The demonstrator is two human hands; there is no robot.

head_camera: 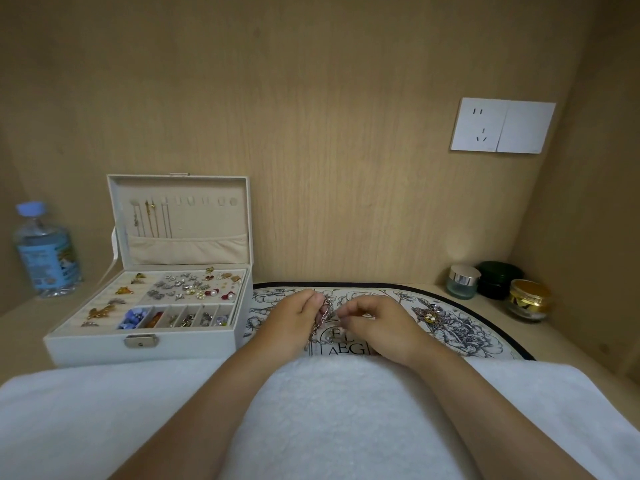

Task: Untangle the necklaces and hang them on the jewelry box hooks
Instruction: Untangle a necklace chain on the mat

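A silver chain necklace (321, 320) hangs between my two hands over the flowered mat (460, 334). My left hand (294, 322) grips its upper part, and the chain drops down past my fingers. My right hand (374, 327) pinches the chain close beside the left. A second tangle of jewellery with a gold piece (430, 317) lies on the mat to the right. The white jewelry box (145, 344) stands open at the left; three thin chains (152, 220) hang from hooks in its lid, and the hooks further right are bare.
A water bottle (45, 251) stands left of the box. Three small jars (498, 282) sit at the back right near the side wall. A white towel (329, 410) covers the front of the desk under my forearms. A wall socket (502, 125) is above.
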